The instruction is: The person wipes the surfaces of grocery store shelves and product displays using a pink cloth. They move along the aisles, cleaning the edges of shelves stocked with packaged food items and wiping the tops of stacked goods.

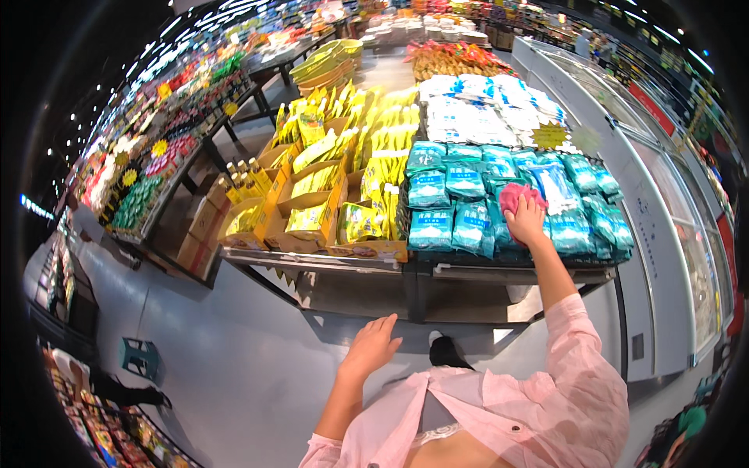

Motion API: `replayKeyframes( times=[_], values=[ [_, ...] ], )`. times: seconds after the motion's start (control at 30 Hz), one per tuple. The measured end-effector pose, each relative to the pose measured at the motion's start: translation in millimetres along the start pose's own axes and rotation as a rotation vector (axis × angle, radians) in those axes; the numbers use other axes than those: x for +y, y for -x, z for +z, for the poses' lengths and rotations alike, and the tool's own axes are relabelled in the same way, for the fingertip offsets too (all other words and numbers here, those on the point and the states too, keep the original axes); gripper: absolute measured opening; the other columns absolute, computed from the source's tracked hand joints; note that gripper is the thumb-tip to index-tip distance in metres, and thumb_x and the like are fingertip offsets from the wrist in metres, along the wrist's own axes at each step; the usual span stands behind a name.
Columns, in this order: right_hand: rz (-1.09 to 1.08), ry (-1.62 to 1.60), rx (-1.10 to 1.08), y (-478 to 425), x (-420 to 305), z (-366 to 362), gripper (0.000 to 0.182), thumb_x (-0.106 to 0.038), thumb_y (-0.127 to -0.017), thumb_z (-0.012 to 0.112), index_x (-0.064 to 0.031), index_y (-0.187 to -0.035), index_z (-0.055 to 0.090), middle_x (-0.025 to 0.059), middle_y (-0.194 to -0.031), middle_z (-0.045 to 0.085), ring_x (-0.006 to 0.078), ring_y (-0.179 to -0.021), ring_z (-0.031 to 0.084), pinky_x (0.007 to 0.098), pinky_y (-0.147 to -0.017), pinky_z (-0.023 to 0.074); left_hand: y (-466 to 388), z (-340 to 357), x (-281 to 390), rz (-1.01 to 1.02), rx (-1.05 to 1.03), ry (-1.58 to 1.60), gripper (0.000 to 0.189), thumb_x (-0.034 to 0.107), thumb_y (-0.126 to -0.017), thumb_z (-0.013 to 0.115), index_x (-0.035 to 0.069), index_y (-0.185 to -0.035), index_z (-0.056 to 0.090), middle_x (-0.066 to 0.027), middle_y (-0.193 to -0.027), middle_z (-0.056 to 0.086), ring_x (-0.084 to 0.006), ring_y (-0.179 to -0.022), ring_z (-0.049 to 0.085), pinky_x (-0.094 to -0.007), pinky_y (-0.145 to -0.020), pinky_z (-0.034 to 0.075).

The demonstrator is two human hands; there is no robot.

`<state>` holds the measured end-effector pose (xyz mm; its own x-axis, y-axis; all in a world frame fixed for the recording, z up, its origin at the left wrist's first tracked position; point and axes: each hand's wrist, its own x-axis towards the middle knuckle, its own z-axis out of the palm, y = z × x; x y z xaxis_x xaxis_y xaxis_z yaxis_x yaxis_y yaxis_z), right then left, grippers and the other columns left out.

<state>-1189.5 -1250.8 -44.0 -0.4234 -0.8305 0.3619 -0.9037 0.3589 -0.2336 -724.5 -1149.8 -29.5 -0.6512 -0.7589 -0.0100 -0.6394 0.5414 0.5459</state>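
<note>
My right hand [526, 223] reaches out over the display table and presses a crumpled pink cloth [515, 202] onto teal plastic packets [430, 227]. A blue-and-white packet [556, 186] lies just beyond the cloth, on top of the teal ones. In front of my body, over the floor, my left hand [374, 345] hangs with nothing in it, thumb apart from the fingers. Left of the teal packets are yellow pouches [307, 217] in cardboard display boxes [339, 250], with several bottles [248, 178] of yellow liquid beside them.
White packets [468, 123] and a yellow price sign [550, 136] lie behind the teal ones. A chest freezer [661, 281] flanks the table on the right. Another goods stand [175, 234] is on the left, and a green plastic stool [139, 358] stands on the floor near a person's dark-trousered leg [131, 391].
</note>
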Motion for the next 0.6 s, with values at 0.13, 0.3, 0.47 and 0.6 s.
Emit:
replayKeyframes(
  times=[0.13,0.3,0.47,0.6],
  values=[
    [-0.036,0.160,0.024,-44.8,-21.0,31.1,0.072,-0.046,-0.078,0.059,0.0000,-0.129,0.039,0.0331,-0.127,0.038,0.0490,-0.117,0.037,0.0561,-0.099,0.0273,-37.2,21.0,-14.3,-0.166,-0.123,0.008,0.052,0.022,-0.083,0.060,-0.002,-0.126,0.044,-0.0248,-0.120,0.053,-0.0388,-0.111,0.049,-0.0432,-0.093,0.040],
    [-0.332,0.069,0.148,-94.0,-38.7,41.5,0.047,-0.030,-0.076,0.063,-0.0028,-0.111,0.050,0.0229,-0.108,0.054,0.0407,-0.104,0.048,0.0500,-0.087,0.0381,-69.4,41.3,-28.0,-0.200,-0.031,0.041,0.050,0.023,-0.082,0.060,0.001,-0.124,0.044,-0.0227,-0.115,0.055,-0.0389,-0.106,0.053,-0.0449,-0.088,0.044],
    [-0.381,-0.078,0.122,-150.4,-1.2,72.7,0.032,-0.018,-0.082,0.058,0.0056,-0.103,0.051,0.0255,-0.102,0.056,0.0428,-0.096,0.051,0.0481,-0.083,0.0400,-115.1,31.5,-4.7,-0.238,0.000,0.168,0.053,0.020,-0.086,0.055,0.000,-0.132,0.037,-0.0219,-0.129,0.043,-0.0368,-0.119,0.042,-0.0426,-0.098,0.037],
    [-0.293,-0.148,-0.213,-192.2,-31.5,78.8,0.037,-0.019,-0.085,0.056,0.0060,-0.111,0.049,0.0270,-0.106,0.054,0.0434,-0.100,0.049,0.0478,-0.088,0.0383,-133.9,36.2,-3.2,-0.204,0.058,0.149,0.057,0.020,-0.086,0.055,0.003,-0.136,0.032,-0.0210,-0.139,0.033,-0.0355,-0.129,0.032,-0.0410,-0.106,0.029]
  ],
)
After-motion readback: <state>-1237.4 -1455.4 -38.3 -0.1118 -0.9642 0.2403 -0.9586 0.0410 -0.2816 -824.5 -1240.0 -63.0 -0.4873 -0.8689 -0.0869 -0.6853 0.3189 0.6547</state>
